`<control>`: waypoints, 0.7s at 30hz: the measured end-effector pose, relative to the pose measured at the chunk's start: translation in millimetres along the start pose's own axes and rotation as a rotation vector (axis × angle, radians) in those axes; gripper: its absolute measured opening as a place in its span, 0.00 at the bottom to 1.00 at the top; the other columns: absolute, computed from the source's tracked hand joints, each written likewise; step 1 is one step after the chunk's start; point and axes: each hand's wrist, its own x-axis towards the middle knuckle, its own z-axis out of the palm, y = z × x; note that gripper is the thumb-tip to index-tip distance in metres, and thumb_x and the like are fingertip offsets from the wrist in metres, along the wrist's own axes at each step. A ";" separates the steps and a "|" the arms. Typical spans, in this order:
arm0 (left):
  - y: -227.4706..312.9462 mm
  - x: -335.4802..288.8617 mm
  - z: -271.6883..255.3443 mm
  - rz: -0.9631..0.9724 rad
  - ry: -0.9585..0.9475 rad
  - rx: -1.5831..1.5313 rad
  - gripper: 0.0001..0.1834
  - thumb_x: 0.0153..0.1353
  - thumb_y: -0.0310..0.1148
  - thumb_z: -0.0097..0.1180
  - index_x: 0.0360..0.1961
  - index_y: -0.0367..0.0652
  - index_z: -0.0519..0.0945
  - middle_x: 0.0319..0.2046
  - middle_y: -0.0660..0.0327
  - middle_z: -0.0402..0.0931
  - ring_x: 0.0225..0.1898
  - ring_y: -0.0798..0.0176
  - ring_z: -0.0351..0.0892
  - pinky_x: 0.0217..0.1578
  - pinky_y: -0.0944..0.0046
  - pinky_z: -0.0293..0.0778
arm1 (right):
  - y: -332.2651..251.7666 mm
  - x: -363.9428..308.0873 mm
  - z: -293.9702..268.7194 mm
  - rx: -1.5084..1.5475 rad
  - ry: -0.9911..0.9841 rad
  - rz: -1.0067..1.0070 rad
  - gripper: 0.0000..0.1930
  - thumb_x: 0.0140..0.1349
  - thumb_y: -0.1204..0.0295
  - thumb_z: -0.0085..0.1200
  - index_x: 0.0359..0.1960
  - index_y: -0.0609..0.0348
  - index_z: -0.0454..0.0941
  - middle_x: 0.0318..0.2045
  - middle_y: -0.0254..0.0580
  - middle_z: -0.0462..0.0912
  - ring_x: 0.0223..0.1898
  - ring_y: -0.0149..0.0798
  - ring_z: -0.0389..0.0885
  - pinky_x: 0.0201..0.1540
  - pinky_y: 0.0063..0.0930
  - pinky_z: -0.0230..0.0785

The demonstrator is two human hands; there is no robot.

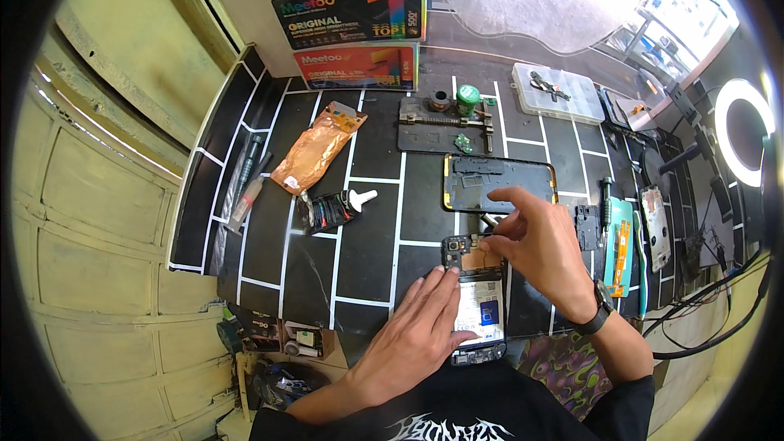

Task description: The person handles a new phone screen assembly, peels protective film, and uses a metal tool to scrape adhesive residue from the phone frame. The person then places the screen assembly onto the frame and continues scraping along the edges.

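Note:
An opened smartphone point(479, 354) lies at the table's near edge, its inside facing up. It has a white battery point(469, 307) with a blue square on it, and a camera and circuit parts point(454, 247) at the far end. My left hand point(418, 325) rests across its left side with the fingers stretched out, steadying it. Over the phone's far right corner, my right hand point(541, 247) has its fingertips pinched at the circuit parts; whatever they grip is too small to make out. Just beyond lies a black phone back cover point(510, 175).
A repair holder point(425, 135) with a green jar point(468, 96) stands farther back. Left are a copper-coloured pouch point(317, 151) and a white-tipped tube point(339, 211). At right lie a screwdriver point(607, 200) and an orange flex cable point(623, 247); a clear parts box point(559, 94) is behind.

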 end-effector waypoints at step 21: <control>2.6 2.5 -0.5 0.003 -0.017 0.021 0.36 0.59 0.39 0.71 0.58 0.18 0.74 0.61 0.35 0.70 0.66 0.37 0.69 0.68 0.46 0.68 | 20.5 -10.9 21.2 -0.239 0.257 -0.172 0.29 0.50 0.70 0.76 0.56 0.54 0.82 0.36 0.39 0.80 0.28 0.38 0.83 0.33 0.34 0.76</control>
